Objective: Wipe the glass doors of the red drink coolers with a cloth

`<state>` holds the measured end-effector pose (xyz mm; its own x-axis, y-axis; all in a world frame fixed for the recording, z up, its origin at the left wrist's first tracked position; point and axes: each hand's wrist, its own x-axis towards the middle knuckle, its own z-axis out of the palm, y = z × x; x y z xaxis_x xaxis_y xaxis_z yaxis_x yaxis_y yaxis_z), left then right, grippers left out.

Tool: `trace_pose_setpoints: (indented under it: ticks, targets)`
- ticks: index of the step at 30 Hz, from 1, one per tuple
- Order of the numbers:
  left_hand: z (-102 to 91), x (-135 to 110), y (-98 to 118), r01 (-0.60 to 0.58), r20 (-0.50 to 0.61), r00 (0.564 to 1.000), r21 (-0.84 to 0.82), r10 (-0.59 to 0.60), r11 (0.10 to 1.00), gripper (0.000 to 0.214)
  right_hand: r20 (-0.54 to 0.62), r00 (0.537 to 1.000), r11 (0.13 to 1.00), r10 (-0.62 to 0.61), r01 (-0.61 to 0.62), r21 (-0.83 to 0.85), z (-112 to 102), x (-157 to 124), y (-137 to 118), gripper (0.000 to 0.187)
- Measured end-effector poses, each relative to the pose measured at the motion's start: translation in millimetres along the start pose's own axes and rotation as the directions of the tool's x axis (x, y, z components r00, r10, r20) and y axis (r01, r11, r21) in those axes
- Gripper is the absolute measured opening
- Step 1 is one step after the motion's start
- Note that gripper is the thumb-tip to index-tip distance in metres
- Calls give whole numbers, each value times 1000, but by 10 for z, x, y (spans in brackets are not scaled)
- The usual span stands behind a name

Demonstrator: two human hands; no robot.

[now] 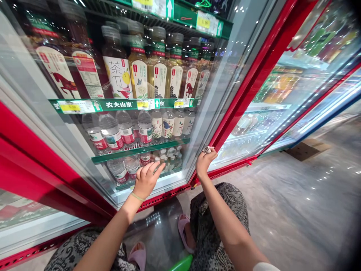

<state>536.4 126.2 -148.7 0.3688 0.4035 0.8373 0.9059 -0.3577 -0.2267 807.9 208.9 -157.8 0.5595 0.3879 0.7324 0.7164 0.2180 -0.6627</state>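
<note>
My left hand is open, its fingers spread and slightly bent, in front of the lowest shelf of a drinks fridge. Whether it touches the glass I cannot tell. Closed at the fridge's right edge, beside the red frame, is my right hand. A small whitish, crumpled thing, perhaps cloth or paper, pokes out of its fist. Clear water bottles stand on the shelf above my left hand. Tea bottles with white labels fill the shelf over those.
Green shelf strips carry yellow price tags. More lit fridges run along the right. A flat piece of cardboard lies on the shiny grey floor. Between my knees is something green, near my pink slippers.
</note>
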Motion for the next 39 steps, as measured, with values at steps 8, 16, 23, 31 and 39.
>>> trace_pose_setpoints:
  ticks: [8, 16, 23, 31, 39]
  targets:
    - [-25, 6, -23, 70, 14, 998, -121, -69, 990, 65, 287, 837, 883, -467, 426, 194, 33, -450, -315, 36]
    - [-48, 5, -78, 52, -5, 999, -69, -53, 996, 63, 91, 991, 992, -102, 94, 90, -127, -8, -356, 42]
    - [-166, 27, -170, 56, -36, 998, 23, -55, 998, 53, 243, 878, 910, -413, 384, 157, -207, -429, -575, 33]
    - [-198, -50, -232, 102, -20, 994, -31, -103, 994, 57, 85, 994, 997, -63, 59, 49, -293, 106, -267, 35]
    - [-260, -91, -293, 115, -11, 993, -20, -115, 993, 58, 348, 903, 922, -253, 115, 371, -146, -779, -882, 33]
